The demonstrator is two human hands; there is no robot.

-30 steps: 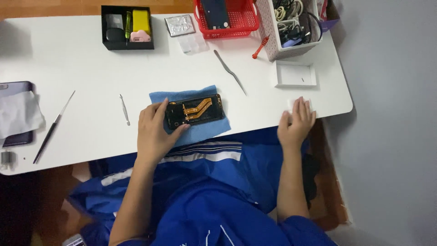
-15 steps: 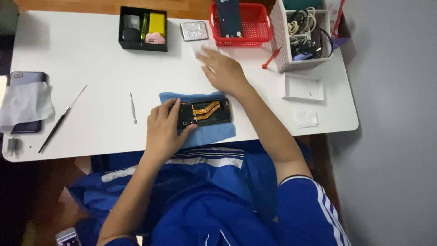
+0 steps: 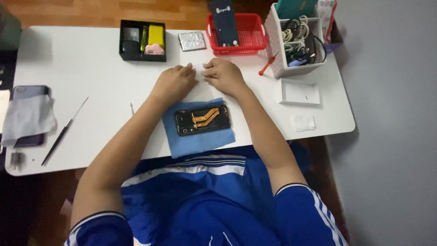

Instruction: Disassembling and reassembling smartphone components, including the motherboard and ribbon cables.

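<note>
Left hand (image 3: 173, 83) and right hand (image 3: 224, 76) meet at the middle of the white table (image 3: 82, 68), fingertips pinched tog. on a small clear plastic piece (image 3: 198, 66) held betw. them; fingers curled, not spread, but too small to tell just what the piece is. Both hands sit just beyond the opened phone (image 3: 202, 120), which lies back-up w/ orange flex cables showing, on a blue cloth (image 3: 200, 136) near the table's front edge, untouched. Left of the cloth: small metal tweezers (image 3: 132, 108), then a long thin probe (image 3: 63, 132), then a grey cloth (image 3: 27, 118) over a phone at the far left. Behind the hands: black parts tray (image 3: 142, 40), silver foil pouch (image 3: 191, 40), red basket (image 3: 236, 36), white organiser box (image 3: 298, 41) w/ cables. Right: white card (image 3: 299, 92), small white pad (image 3: 302, 122)
</note>
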